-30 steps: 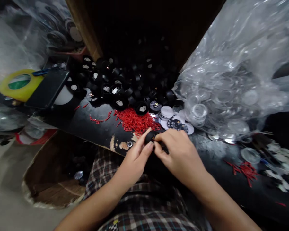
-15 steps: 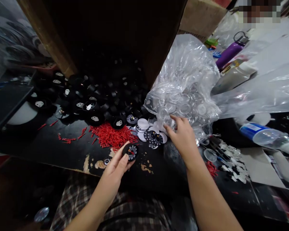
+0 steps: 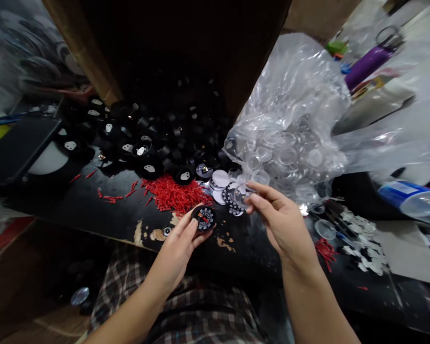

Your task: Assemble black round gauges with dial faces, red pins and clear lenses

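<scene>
My left hand (image 3: 179, 243) is closed around a small round black dial gauge (image 3: 203, 219) with white markings and a red pointer, its face turned up. To the right, my right hand (image 3: 281, 217) pinches a clear round plastic cover (image 3: 241, 195) between thumb and fingers. Through this cover I see part of the printed black dial discs (image 3: 232, 205) that lie on the table below it. Beside them are white discs (image 3: 220, 178). A heap of small red pointers (image 3: 175, 193) lies just beyond my left hand.
Many black round housings (image 3: 148, 167) are piled before a dark open box (image 3: 186, 43). A clear plastic bag (image 3: 290, 95) spills clear covers (image 3: 286, 155). Farther right are white flat pieces (image 3: 365, 239), a purple bottle (image 3: 369, 67) and a plastic bottle (image 3: 412, 198) on its side.
My right hand has drawn back from the bag of clear covers with one cover in its fingers. My left hand still holds the dial gauge. The camera view has shifted slightly.
</scene>
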